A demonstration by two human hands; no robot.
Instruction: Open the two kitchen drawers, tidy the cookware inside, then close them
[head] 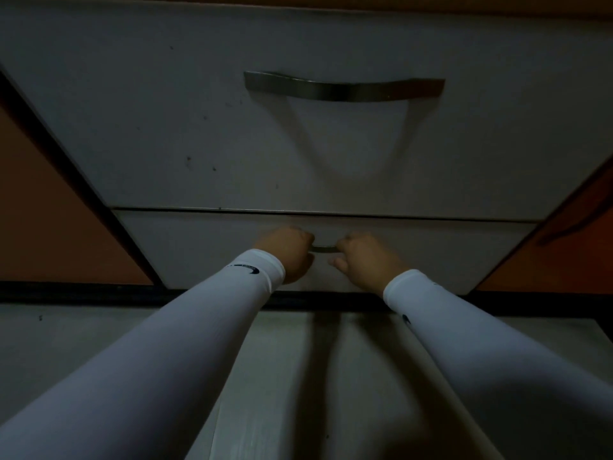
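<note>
Two white drawer fronts fill the view, one above the other. The upper drawer (166,127) carries a curved metal handle (343,89) and looks flush with the cabinet. On the lower drawer (199,247) only a short piece of its handle (324,249) shows between my fists. My left hand (288,252) grips the handle's left part and my right hand (360,260) grips its right part. Both arms wear white sleeves. No cookware is visible.
Orange cabinet panels (39,210) flank the drawers on both sides, with another at the right (570,247). A dark plinth strip (83,292) runs under the lower drawer. Pale grey floor (292,376) lies below, in dim light.
</note>
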